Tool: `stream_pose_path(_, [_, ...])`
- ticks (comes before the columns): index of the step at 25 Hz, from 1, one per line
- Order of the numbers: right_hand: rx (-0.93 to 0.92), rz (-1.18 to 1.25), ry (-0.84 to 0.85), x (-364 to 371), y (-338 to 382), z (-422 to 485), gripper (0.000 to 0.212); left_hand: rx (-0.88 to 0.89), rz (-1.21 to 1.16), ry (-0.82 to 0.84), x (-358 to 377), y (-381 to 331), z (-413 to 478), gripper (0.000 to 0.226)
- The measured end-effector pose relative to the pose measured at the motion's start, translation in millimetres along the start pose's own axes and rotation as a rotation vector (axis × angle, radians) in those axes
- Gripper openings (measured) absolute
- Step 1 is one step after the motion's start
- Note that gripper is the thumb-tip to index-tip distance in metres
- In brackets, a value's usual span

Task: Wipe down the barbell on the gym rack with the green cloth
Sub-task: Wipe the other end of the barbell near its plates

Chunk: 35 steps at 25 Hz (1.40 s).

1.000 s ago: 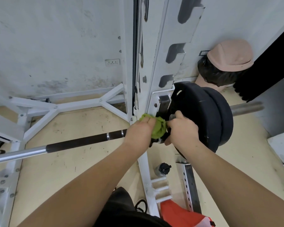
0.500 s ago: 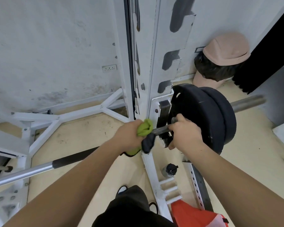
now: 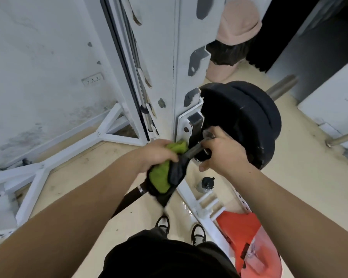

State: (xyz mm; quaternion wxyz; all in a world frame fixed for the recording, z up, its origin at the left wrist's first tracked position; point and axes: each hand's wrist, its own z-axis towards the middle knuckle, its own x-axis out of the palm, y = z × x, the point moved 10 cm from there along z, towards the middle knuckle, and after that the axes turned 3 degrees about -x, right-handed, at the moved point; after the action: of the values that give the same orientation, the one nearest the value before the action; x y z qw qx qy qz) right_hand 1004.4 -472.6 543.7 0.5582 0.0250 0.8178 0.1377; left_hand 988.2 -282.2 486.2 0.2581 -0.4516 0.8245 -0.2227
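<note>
Clearly mid-wipe, the left hand (image 3: pixel 159 155) gripped the cloth (image 3: pixel 162 176) around the bar (image 3: pixel 193 150) beside the rack post (image 3: pixel 181 77), the right hand (image 3: pixel 223 154) held the bar at the plates (image 3: pixel 239 121), and next the cloth probably needed sliding along it.

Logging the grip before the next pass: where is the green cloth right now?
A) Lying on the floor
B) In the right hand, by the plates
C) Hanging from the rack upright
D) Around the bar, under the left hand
D: the left hand grips the green cloth around the barbell, while the right hand holds the bar bare beside the black plates.
</note>
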Motion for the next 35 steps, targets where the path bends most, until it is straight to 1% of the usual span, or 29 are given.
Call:
stream_pose_path(1, [0.019,0.014,-0.007,0.3,0.4,-0.4,0.068,-0.027,-0.085,0.0,5.0,-1.9,6.1,0.026])
stream_pose_path(3, [0.057,0.021,-0.014,-0.1,0.0,-0.6,0.067,-0.061,-0.165,0.067,16.2,4.3,11.9,0.03])
stream_pose_path(6, [0.087,0.0,-0.018,-1.3,0.6,-1.6,0.068,-0.078,-0.134,0.132,4.5,41.8,0.9,0.026])
stream_pose_path(8, [0.093,-0.027,-0.018,-1.9,2.0,-2.6,0.069,-0.084,-0.121,0.218,-2.7,62.7,-8.7,0.029])
stream_pose_path(9, [0.103,-0.038,-0.012,-2.6,1.9,-3.0,0.069,-0.063,-0.1,0.245,-3.9,62.5,-8.3,0.031])
stream_pose_path(10, [0.11,-0.049,-0.003,-3.2,2.4,-3.3,0.069,-0.023,-0.075,0.237,-4.1,52.7,-5.2,0.033])
stream_pose_path(12, [0.124,-0.074,0.016,-4.4,5.1,-3.5,0.068,0.063,-0.082,0.129,-0.8,20.0,3.2,0.033])
stream_pose_path(14, [0.133,-0.088,0.02,-5.8,6.6,-3.8,0.067,0.083,-0.152,0.026,7.9,-2.5,10.2,0.031])
stream_pose_path(15, [0.133,-0.095,0.02,-6.8,6.9,-4.4,0.067,0.099,-0.144,-0.003,11.8,-8.6,9.9,0.03])
stream_pose_path(16, [0.13,-0.109,0.022,-7.0,7.5,-5.1,0.067,0.147,-0.084,-0.03,11.7,-9.9,7.3,0.027])
stream_pose_path(17, [0.127,-0.124,0.022,-7.0,7.9,-5.6,0.066,0.223,0.057,-0.072,7.0,-10.1,-1.4,0.025])
stream_pose_path(19, [0.121,-0.136,0.015,-6.6,7.2,-7.0,0.065,0.369,0.486,-0.227,-0.5,-7.7,-22.4,0.025])
stream_pose_path(20, [0.12,-0.135,0.013,-5.8,6.4,-7.2,0.065,0.415,0.638,-0.298,0.4,-7.6,-31.2,0.026])
stream_pose_path(21, [0.12,-0.145,0.014,-5.2,5.6,-7.4,0.065,0.446,0.675,-0.338,4.5,-9.2,-35.4,0.027])
stream_pose_path(22, [0.12,-0.164,0.017,-5.1,5.8,-7.5,0.065,0.474,0.638,-0.354,9.8,-13.8,-37.2,0.027])
stream_pose_path(23, [0.118,-0.187,0.025,-5.7,7.2,-7.4,0.065,0.477,0.526,-0.349,13.6,-19.4,-36.2,0.028])
stream_pose_path(24, [0.116,-0.205,0.034,-5.9,8.8,-6.8,0.066,0.442,0.374,-0.321,14.3,-22.2,-30.3,0.029])
stream_pose_path(26, [0.102,-0.217,0.038,-7.4,9.4,-6.6,0.068,0.325,0.081,-0.202,12.9,-21.5,-15.4,0.033])
stream_pose_path(27, [0.084,-0.212,0.028,-8.4,8.6,-6.9,0.07,0.289,0.015,-0.154,12.7,-19.9,-13.9,0.033])
stream_pose_path(28, [0.059,-0.195,0.016,-9.2,8.0,-7.8,0.073,0.279,0.051,-0.145,13.1,-16.2,-17.3,0.033])
stream_pose_path(29, [0.034,-0.169,0.007,-8.5,7.3,-9.5,0.079,0.288,0.187,-0.188,11.8,-11.2,-23.7,0.032])
stream_pose_path(30, [0.009,-0.143,0.002,-7.8,6.0,-11.2,0.086,0.307,0.386,-0.285,9.6,-5.6,-33.2,0.03])
stream_pose_path(31, [-0.019,-0.125,0.0,-8.2,4.5,-13.1,0.095,0.333,0.601,-0.419,10.7,-0.8,-45.6,0.027])
stream_pose_path(32, [-0.044,-0.128,0.003,-8.7,2.9,-14.2,0.103,0.371,0.758,-0.542,17.3,5.0,-61.0,0.024])
stream_pose_path(33, [-0.067,-0.148,0.009,-10.7,0.0,-13.9,0.111,0.431,0.829,-0.629,28.2,8.9,-75.0,0.027])
stream_pose_path(34, [-0.079,-0.173,0.017,-13.9,-3.6,-12.7,0.117,0.508,0.817,-0.683,38.2,9.2,-86.8,0.035])
stream_pose_path(35, [-0.087,-0.189,0.018,-17.2,-7.1,-10.0,0.119,0.576,0.737,-0.716,43.9,4.5,-93.4,0.042])
